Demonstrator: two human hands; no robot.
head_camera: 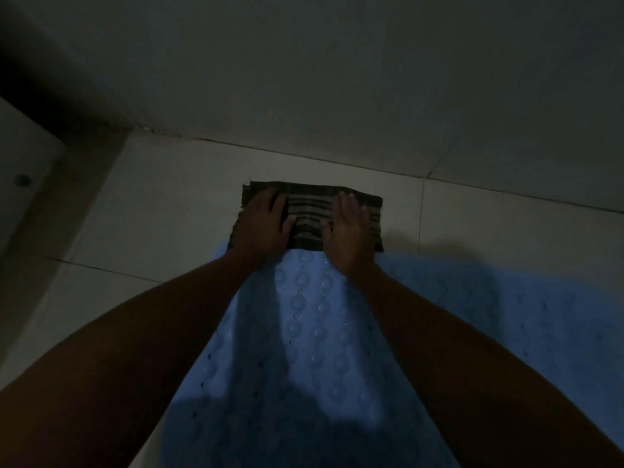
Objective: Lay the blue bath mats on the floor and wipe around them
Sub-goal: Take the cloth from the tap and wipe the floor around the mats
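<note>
A blue bath mat (pixel 314 332) with rows of round bumps lies flat on the pale tiled floor (pixel 162 204), running from the bottom of the view up to the middle. Blue mat surface also shows at the right (pixel 506 305); I cannot tell whether that is a separate mat. Just beyond the mat's far edge lies a dark striped cloth (pixel 312 214), folded into a rectangle. My left hand (pixel 261 224) presses flat on the cloth's left half. My right hand (pixel 349 228) presses flat on its right half. Both hands have their fingers spread.
The room is dim. A wall (pixel 337 79) rises right behind the cloth, meeting the floor along a grout line. At the left a dark corner and a raised pale ledge (pixel 30 170) with a small round fitting close in the floor.
</note>
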